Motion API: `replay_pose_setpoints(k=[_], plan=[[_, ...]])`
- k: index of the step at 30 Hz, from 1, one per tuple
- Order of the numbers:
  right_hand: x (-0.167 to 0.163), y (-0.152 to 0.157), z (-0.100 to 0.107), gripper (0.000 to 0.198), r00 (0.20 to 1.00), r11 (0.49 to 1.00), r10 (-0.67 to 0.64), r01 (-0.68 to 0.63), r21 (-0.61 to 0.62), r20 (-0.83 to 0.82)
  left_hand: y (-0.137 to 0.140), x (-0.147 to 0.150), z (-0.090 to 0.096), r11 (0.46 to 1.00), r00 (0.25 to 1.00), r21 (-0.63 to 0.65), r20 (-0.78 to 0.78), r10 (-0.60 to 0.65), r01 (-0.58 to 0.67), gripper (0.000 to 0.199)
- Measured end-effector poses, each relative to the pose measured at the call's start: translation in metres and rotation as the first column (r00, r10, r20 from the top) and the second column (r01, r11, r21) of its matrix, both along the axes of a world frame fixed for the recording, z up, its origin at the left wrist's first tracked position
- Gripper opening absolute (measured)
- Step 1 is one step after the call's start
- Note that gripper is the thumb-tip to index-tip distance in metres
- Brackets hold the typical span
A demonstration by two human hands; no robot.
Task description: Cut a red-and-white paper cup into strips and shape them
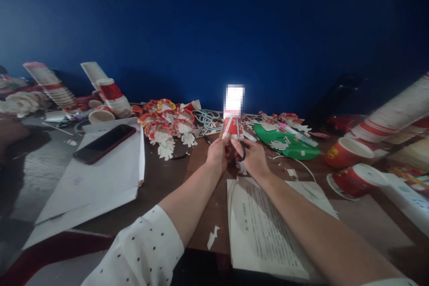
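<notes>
Straight ahead of me, both hands meet over the brown table. My left hand is closed on the lower edge of a red and white paper cup piece. Wrapped around the dark handles of a pair of scissors is my right hand. The scissor blades point away from me and lie against the red paper; how far apart they are I cannot tell. Below the hands hangs or lies a white cut paper shape.
Cut red and white paper pieces lie heaped left of centre. A phone rests on white sheets. To the right are a green disc, paper cups and a power strip. Printed pages lie under my right forearm.
</notes>
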State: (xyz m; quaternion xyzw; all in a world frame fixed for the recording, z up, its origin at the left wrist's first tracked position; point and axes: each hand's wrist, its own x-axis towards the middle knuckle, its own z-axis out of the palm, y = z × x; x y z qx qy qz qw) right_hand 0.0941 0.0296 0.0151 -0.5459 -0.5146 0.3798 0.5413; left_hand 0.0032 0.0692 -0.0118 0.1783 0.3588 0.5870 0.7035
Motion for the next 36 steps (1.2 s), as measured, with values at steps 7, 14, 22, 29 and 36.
replay_pose_setpoints(k=[7,14,22,29,36], plan=[[0.005,0.000,0.000,0.043,0.998,1.000,-0.004,0.003,0.013,0.058,0.000,-0.003,0.005,0.999,0.996,-0.043,0.085,0.018,-0.014,0.020],[0.009,0.001,0.000,0.039,0.999,1.000,-0.005,0.004,0.014,0.046,0.000,-0.013,0.020,0.997,0.983,-0.078,0.183,0.031,-0.017,0.012],[0.009,0.002,-0.014,0.042,0.997,0.998,0.061,-0.060,-0.022,0.043,0.001,-0.011,0.018,1.000,0.989,-0.026,0.148,0.022,-0.018,0.019],[-0.002,-0.004,-0.018,0.041,0.977,0.973,0.214,-0.211,-0.089,0.021,0.007,-0.013,0.015,0.992,0.973,-0.022,0.193,0.130,-0.128,0.023],[-0.003,-0.006,-0.022,0.030,0.931,0.972,0.217,-0.233,0.022,0.294,0.002,-0.012,0.016,0.998,0.985,-0.014,0.158,0.066,-0.065,0.025]])
